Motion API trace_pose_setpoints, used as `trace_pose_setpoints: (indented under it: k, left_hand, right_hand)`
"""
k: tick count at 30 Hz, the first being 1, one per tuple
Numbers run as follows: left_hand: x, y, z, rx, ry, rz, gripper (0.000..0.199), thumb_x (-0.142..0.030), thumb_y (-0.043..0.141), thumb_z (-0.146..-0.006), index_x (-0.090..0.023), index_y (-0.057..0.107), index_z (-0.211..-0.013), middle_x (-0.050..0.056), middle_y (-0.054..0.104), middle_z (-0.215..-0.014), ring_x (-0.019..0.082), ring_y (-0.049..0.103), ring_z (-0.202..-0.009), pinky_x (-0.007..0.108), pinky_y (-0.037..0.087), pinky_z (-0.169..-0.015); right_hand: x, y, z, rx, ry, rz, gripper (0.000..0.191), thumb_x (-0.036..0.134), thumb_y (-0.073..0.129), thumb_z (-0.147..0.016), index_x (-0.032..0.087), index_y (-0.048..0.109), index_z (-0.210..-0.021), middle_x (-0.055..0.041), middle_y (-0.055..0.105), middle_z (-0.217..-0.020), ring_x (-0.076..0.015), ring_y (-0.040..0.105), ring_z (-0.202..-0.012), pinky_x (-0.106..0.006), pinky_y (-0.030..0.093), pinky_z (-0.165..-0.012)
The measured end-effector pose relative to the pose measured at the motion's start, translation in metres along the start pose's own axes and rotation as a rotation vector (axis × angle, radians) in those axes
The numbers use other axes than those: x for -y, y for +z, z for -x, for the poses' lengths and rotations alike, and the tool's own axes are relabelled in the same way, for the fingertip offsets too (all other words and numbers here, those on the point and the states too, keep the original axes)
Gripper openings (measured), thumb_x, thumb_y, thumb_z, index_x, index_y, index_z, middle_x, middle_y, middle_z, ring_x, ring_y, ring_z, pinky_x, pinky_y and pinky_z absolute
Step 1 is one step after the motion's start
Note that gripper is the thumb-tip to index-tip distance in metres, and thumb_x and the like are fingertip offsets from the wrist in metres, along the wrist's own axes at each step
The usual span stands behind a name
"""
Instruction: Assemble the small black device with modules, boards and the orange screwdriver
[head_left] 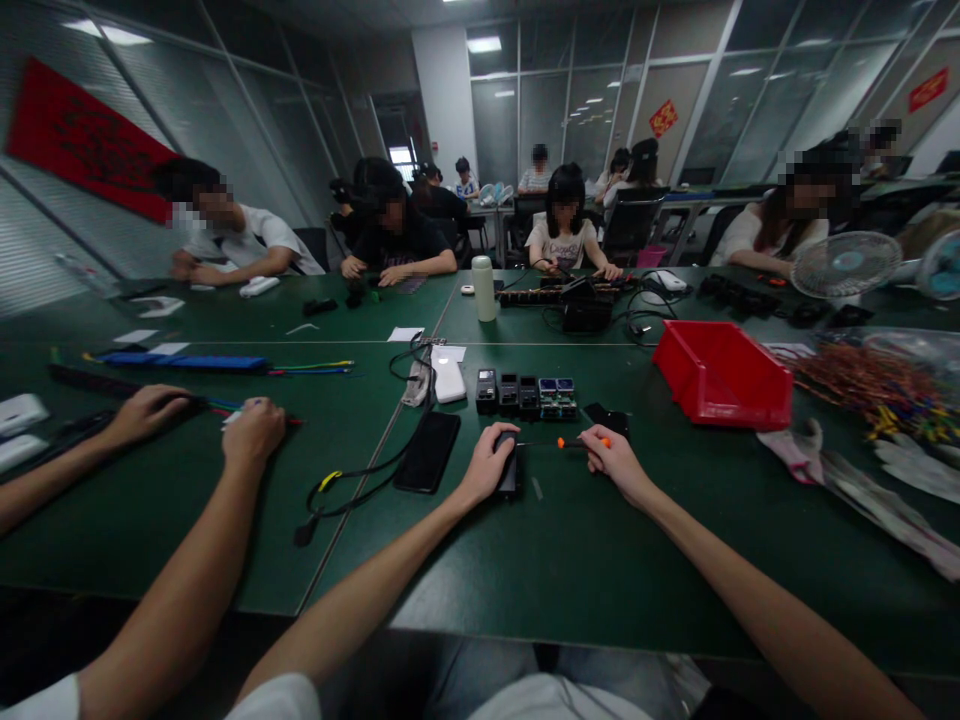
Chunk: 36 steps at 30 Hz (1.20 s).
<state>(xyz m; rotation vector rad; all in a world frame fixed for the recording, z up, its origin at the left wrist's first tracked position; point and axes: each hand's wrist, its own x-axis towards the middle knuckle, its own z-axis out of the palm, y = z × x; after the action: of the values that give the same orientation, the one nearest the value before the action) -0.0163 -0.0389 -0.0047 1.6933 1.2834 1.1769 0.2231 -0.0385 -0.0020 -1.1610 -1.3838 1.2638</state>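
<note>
1. Two bare hands are at work over the dark green, smooth-topped table. The left hand is partly closed on a small black oblong box, thumb over its upper face; its other fingers are too hidden to read.

2. The right hand has its fingers curled closed round a slim screwdriver with an orange-and-black handle. Its thin metal shaft points at the box's right side; whether the tip touches, I cannot tell.

3. The box lies on the table in front of the person, just nearer than a row of small black rectangular modules and modules with exposed blue-and-green boards. A thin, flat black piece lies beside the right hand.

4. The likeliest trouble is a slip: pushed sideways with a light hold, the tip could skid off the casing, scratch it or jab the left thumb.

5. If the left hand eases, the box could turn or slide on the smooth top and knock the modules.

6. A sleeve or forearm could catch the looped black cable with a yellow tag, dragging it toward the black, flat smartphone.
</note>
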Motion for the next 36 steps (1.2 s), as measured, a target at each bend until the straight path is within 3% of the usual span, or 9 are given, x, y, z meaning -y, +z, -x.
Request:
trace_pose_setpoints:
  k: [5,12,18,22,30,36]
  left_hand:
    - [-0.0002,0.0000,0.0003,0.000,0.012,0.000,0.022,-0.024,0.043,-0.083,-0.022,0.058,-0.099,0.003,0.058,-0.101,0.017,0.052,-0.099,0.030,0.035,-0.094]
    - [-0.0014,0.0003,0.0004,-0.002,0.011,-0.001,0.021,-0.024,0.044,-0.083,-0.022,0.058,-0.099,0.003,0.058,-0.101,0.017,0.052,-0.098,0.030,0.035,-0.094]
    - [-0.0023,0.0005,0.0002,-0.001,0.015,0.003,0.021,-0.024,0.044,-0.083,-0.022,0.058,-0.099,0.003,0.057,-0.101,0.017,0.052,-0.098,0.031,0.035,-0.094]
    - [-0.0022,0.0007,0.0001,-0.001,0.008,0.003,0.021,-0.024,0.044,-0.083,-0.022,0.058,-0.099,0.003,0.058,-0.101,0.017,0.052,-0.098,0.030,0.035,-0.094]
    - [0.0015,0.0010,-0.0004,0.020,0.038,-0.012,0.022,-0.025,0.043,-0.084,-0.022,0.057,-0.100,0.003,0.057,-0.101,0.017,0.051,-0.098,0.031,0.035,-0.093]
    - [0.0028,0.0007,-0.0005,0.015,0.040,-0.010,0.022,-0.026,0.043,-0.084,-0.022,0.057,-0.100,0.003,0.056,-0.101,0.017,0.051,-0.098,0.031,0.035,-0.093]
  right_hand:
    - [0.0060,0.0003,0.0023,-0.020,-0.063,0.089,0.032,0.050,0.055,-0.076,0.019,0.053,-0.079,0.0037,0.048,-0.055,-0.0104,0.045,-0.048,-0.023,0.035,-0.046]
    - [0.0075,-0.0006,0.0031,-0.007,-0.099,0.102,0.027,0.045,0.055,-0.079,0.019,0.054,-0.082,0.0029,0.050,-0.057,-0.0116,0.047,-0.052,-0.024,0.037,-0.049]
    - [0.0080,-0.0013,0.0026,-0.014,-0.139,0.123,0.026,0.042,0.061,-0.074,0.019,0.055,-0.086,-0.0008,0.053,-0.080,-0.0125,0.051,-0.061,-0.026,0.043,-0.053]
    - [0.0081,-0.0024,0.0041,-0.009,-0.142,0.113,0.022,0.038,0.061,-0.075,0.019,0.056,-0.086,-0.0007,0.053,-0.082,-0.0120,0.051,-0.062,-0.026,0.044,-0.054]
    - [0.0064,-0.0023,0.0017,0.050,0.010,-0.231,0.023,0.039,0.051,-0.083,0.019,0.053,-0.093,-0.0003,0.055,-0.071,-0.0118,0.052,-0.061,-0.024,0.043,-0.056]
    - [-0.0006,-0.0024,-0.0004,0.023,0.050,-0.074,0.033,0.048,0.047,-0.083,0.017,0.054,-0.086,0.0051,0.044,-0.049,-0.0078,0.037,-0.041,-0.020,0.027,-0.039]
